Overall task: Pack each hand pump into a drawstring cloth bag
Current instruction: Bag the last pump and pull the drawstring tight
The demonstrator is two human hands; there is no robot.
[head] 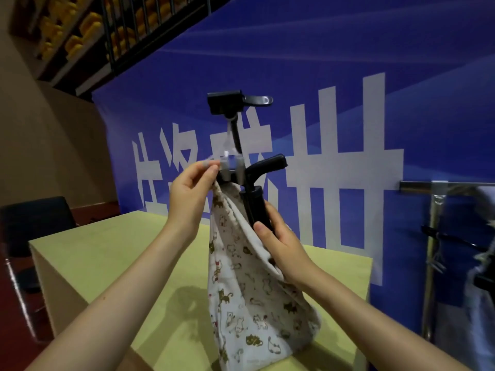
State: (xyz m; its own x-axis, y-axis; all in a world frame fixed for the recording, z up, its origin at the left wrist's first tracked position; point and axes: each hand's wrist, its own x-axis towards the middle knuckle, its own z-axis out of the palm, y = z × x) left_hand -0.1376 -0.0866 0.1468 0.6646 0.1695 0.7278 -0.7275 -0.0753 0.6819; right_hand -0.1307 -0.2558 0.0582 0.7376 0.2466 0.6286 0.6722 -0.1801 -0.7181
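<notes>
The hand pump (255, 207) stands upright with its lower barrel already inside the cat-print drawstring bag (241, 290), which rests on the yellow-green worktop (107, 263). Its T-handle, hose and nozzle head rise clear above the bag's mouth. The right hand (278, 245) wraps its fingers round the barrel and the right edge of the cloth together, likely to steady the pump while the bag is drawn up. The left hand (190, 188) pinches the left rim of the bag near the handle, lifting it; it may also hold the pale cord or plastic tag there, but blur hides which. A blue banner (348, 76) fills the far side.
</notes>
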